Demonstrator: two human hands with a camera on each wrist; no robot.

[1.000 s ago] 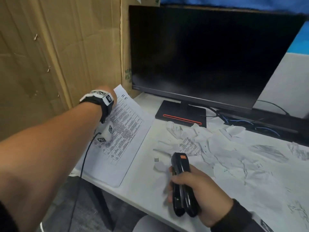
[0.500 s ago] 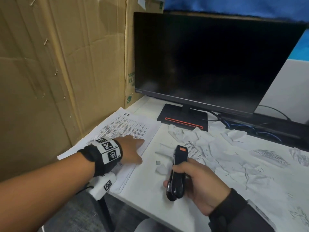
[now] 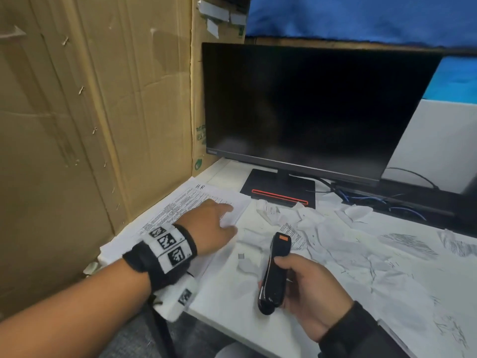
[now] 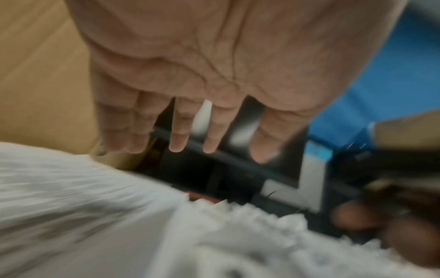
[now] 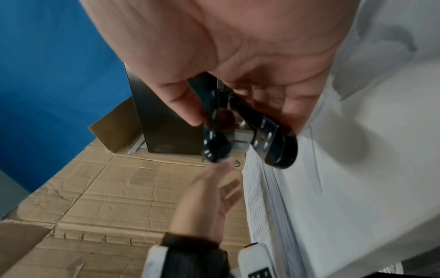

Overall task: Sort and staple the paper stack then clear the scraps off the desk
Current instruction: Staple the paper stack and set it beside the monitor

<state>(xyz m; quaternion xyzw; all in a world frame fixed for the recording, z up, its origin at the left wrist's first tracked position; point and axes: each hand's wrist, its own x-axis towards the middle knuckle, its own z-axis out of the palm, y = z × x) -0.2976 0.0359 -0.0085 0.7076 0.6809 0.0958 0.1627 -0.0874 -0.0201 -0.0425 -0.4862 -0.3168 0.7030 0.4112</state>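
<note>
The left hand [image 3: 210, 226] reaches out flat over the paper stack [image 3: 180, 210], palm down. Its fingers [image 4: 178, 131] are straight and a little spread, and they hold nothing. From the wrist camera I cannot tell if the fingertips touch the top sheet (that picture is very blurry). The stack lies at the left end of the white desk [image 3: 227, 301], close to the cardboard wall [image 3: 103, 99], with printed lines and the letters "HR" on the top page.

The right hand [image 3: 307, 293] holds the black stapler [image 3: 275, 272] just above the front edge of the desk. The fingers and thumb are curled around its back half. The stapler's nose, with a small orange mark, points away toward the monitor [image 3: 317, 107]. Its two halves gape a little at the end near the wrist.

Torn paper scraps [image 3: 335, 228] lie spread over the desk to the right of the stack, in front of the monitor stand [image 3: 278, 188].

Half a second ago the left hand sat lower on the page, nearer the person. Now it has slid farther up the sheet, toward the far corner. The right hand holds the stapler about where it was, still pointing the same way.
</note>
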